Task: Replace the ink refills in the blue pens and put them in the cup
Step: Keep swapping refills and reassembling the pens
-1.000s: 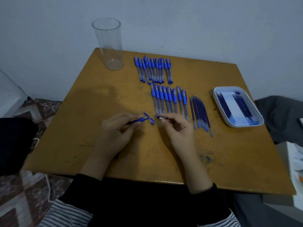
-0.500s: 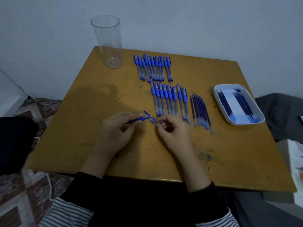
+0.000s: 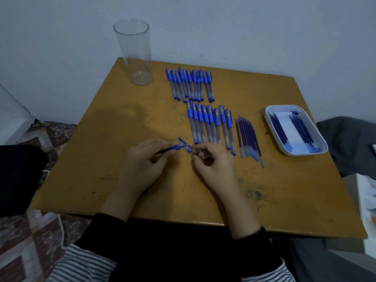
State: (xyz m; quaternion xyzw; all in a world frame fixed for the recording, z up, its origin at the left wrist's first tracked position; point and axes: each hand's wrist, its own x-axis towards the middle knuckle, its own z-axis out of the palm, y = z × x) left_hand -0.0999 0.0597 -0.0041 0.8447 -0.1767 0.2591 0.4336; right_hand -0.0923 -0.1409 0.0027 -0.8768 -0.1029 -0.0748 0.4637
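Note:
My left hand (image 3: 145, 161) grips a blue pen (image 3: 173, 148) just above the table, its metal point aimed right. A loose blue cap (image 3: 184, 143) lies right behind that point. My right hand (image 3: 212, 160) is a finger's width to the right of the pen's point, its fingers curled and pinching a small pen tip piece (image 3: 195, 152). The clear empty cup (image 3: 134, 51) stands upright at the far left corner. Two rows of capped blue pens lie ahead, a far row (image 3: 190, 84) and a near row (image 3: 209, 125). Several loose refills (image 3: 248, 139) lie right of the near row.
A white tray (image 3: 284, 107) holding more refills sits at the right of the wooden table (image 3: 101, 159). The wall is close behind the table. A dark bag is on the floor at the left, and grey cloth and papers lie at the right.
My right hand came off the pen's point with the small piece, drew back slightly and curled its fingers. My left hand kept the pen nearly still.

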